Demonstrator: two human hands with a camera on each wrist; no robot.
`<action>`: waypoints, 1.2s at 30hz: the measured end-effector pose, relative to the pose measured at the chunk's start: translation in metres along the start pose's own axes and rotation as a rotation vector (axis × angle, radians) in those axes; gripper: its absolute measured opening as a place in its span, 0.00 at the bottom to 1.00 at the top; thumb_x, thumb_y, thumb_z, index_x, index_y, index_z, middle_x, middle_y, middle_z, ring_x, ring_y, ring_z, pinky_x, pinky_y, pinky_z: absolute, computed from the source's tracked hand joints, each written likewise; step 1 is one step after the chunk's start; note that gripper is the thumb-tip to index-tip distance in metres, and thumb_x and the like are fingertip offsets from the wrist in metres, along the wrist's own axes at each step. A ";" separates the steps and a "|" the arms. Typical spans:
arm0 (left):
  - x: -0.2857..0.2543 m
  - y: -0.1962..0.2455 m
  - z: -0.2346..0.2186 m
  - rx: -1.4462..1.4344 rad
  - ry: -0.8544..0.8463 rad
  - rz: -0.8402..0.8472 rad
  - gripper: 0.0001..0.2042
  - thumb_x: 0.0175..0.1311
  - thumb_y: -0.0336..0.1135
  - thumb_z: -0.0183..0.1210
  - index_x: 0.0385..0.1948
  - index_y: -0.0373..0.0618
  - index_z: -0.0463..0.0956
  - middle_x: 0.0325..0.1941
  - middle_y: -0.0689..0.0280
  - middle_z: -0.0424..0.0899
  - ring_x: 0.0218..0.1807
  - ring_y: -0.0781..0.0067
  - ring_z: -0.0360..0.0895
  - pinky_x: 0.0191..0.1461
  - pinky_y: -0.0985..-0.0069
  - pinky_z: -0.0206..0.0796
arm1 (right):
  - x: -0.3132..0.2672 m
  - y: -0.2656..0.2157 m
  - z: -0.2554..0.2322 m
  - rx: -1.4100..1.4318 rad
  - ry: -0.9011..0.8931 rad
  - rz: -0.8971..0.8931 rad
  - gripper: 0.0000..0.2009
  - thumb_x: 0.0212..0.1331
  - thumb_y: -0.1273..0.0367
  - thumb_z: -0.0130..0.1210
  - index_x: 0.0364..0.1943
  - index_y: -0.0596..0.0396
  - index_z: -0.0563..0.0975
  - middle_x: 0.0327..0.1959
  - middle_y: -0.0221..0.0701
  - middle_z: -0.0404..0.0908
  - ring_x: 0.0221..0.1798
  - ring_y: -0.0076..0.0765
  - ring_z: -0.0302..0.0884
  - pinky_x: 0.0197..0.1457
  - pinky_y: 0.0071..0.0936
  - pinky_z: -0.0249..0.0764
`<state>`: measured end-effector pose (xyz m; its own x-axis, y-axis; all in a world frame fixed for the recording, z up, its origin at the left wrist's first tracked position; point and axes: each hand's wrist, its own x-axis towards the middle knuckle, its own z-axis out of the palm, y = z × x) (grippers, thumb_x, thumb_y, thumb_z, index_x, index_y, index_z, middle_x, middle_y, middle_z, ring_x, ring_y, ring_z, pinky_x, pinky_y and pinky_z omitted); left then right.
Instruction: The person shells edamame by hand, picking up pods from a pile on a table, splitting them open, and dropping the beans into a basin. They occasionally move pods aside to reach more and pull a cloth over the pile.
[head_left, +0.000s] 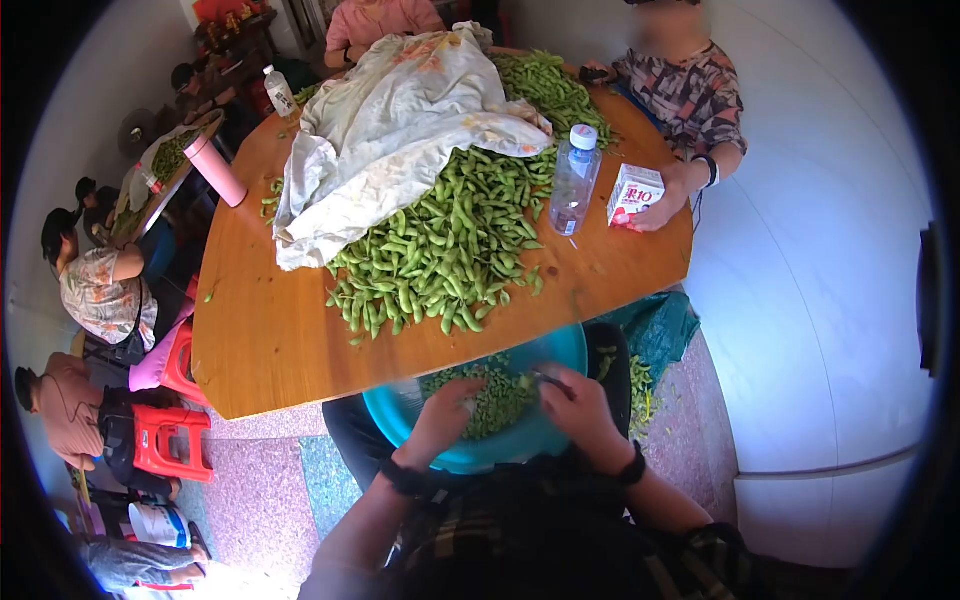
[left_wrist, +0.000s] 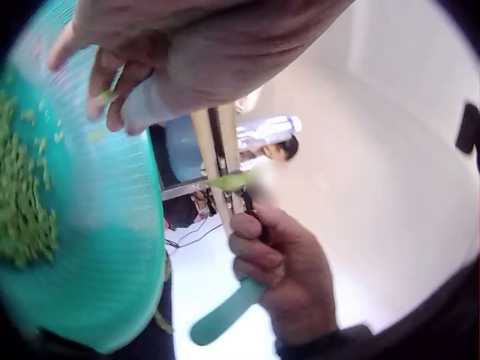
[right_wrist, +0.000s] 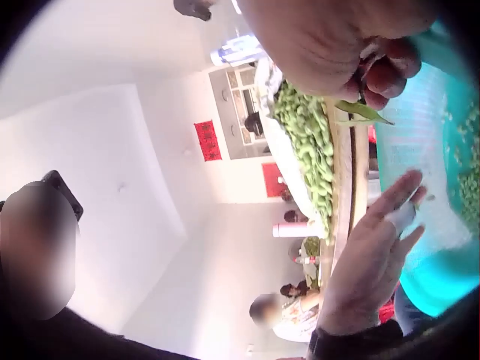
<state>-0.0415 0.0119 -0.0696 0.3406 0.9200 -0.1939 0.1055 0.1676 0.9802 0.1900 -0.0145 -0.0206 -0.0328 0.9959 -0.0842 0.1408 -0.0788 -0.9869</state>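
My left hand (head_left: 446, 412) hovers over a turquoise slatted basin (head_left: 482, 458) with its fingers bent loosely apart. A white cover wraps its thumb (left_wrist: 146, 103), and a small green bit shows by the fingertips. Shelled green beans (head_left: 497, 408) cover the basin floor. At the basin's right side, my right hand (head_left: 583, 408) grips a tool with a teal handle (left_wrist: 225, 311); the tool's working end is blurred. A flat green edamame pod (right_wrist: 365, 112) sticks out from the right fingertips.
A wooden table (head_left: 265, 350) stands just beyond the basin, bearing heaped edamame pods (head_left: 440, 250) partly under a white cloth (head_left: 390, 130). A pink tumbler (head_left: 214, 170), a plastic bottle (head_left: 575, 185) and a drink carton (head_left: 633, 195) stand on it. Another person's hand holds the carton.
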 end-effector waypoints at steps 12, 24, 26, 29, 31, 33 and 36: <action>0.049 0.104 -0.008 1.167 0.371 0.669 0.11 0.52 0.23 0.60 0.38 0.41 0.78 0.36 0.61 0.73 0.42 0.55 0.73 0.44 0.62 0.70 | -0.032 -0.001 -0.072 -0.394 0.291 0.026 0.06 0.64 0.71 0.52 0.33 0.61 0.75 0.19 0.35 0.76 0.22 0.27 0.74 0.28 0.29 0.68; 0.003 0.089 0.016 0.249 0.176 0.277 0.20 0.65 0.21 0.56 0.59 0.40 0.73 0.39 0.67 0.79 0.33 0.81 0.79 0.35 0.83 0.73 | 0.022 -0.060 0.010 0.153 -0.304 0.068 0.09 0.69 0.68 0.50 0.38 0.61 0.75 0.24 0.27 0.76 0.22 0.17 0.69 0.25 0.18 0.64; 0.001 0.080 0.016 0.340 0.224 0.403 0.18 0.63 0.21 0.57 0.56 0.39 0.75 0.38 0.66 0.79 0.34 0.80 0.79 0.37 0.81 0.73 | 0.021 -0.056 0.013 0.181 -0.320 0.096 0.09 0.69 0.68 0.49 0.36 0.61 0.75 0.25 0.27 0.76 0.22 0.17 0.69 0.25 0.18 0.65; -0.004 0.078 0.023 0.418 0.264 0.419 0.19 0.59 0.21 0.60 0.54 0.40 0.76 0.37 0.56 0.80 0.35 0.60 0.80 0.39 0.71 0.72 | 0.016 -0.051 0.019 0.182 -0.278 0.087 0.09 0.69 0.69 0.49 0.34 0.60 0.74 0.21 0.25 0.74 0.19 0.16 0.67 0.22 0.19 0.63; -0.009 0.083 0.030 0.488 0.281 0.448 0.19 0.58 0.21 0.60 0.53 0.40 0.76 0.36 0.55 0.80 0.35 0.58 0.80 0.39 0.70 0.72 | 0.013 -0.048 0.019 0.169 -0.272 0.091 0.08 0.69 0.69 0.50 0.34 0.60 0.74 0.21 0.25 0.74 0.19 0.16 0.67 0.23 0.19 0.63; -0.010 0.082 0.034 0.557 0.298 0.480 0.19 0.58 0.21 0.60 0.53 0.40 0.77 0.36 0.55 0.80 0.35 0.55 0.80 0.39 0.68 0.72 | 0.010 -0.045 0.019 0.156 -0.264 0.092 0.08 0.69 0.70 0.50 0.35 0.60 0.74 0.21 0.25 0.74 0.20 0.16 0.67 0.24 0.20 0.64; -0.011 0.075 0.038 0.603 0.350 0.545 0.18 0.57 0.21 0.60 0.51 0.40 0.77 0.34 0.55 0.79 0.34 0.55 0.80 0.37 0.67 0.72 | 0.005 -0.036 0.022 0.145 -0.240 0.082 0.07 0.68 0.70 0.50 0.36 0.60 0.75 0.22 0.25 0.73 0.23 0.16 0.68 0.26 0.20 0.64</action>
<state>-0.0019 0.0009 0.0049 0.1919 0.8895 0.4146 0.5200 -0.4505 0.7257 0.1631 -0.0080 0.0114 -0.2625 0.9485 -0.1774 0.0100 -0.1811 -0.9834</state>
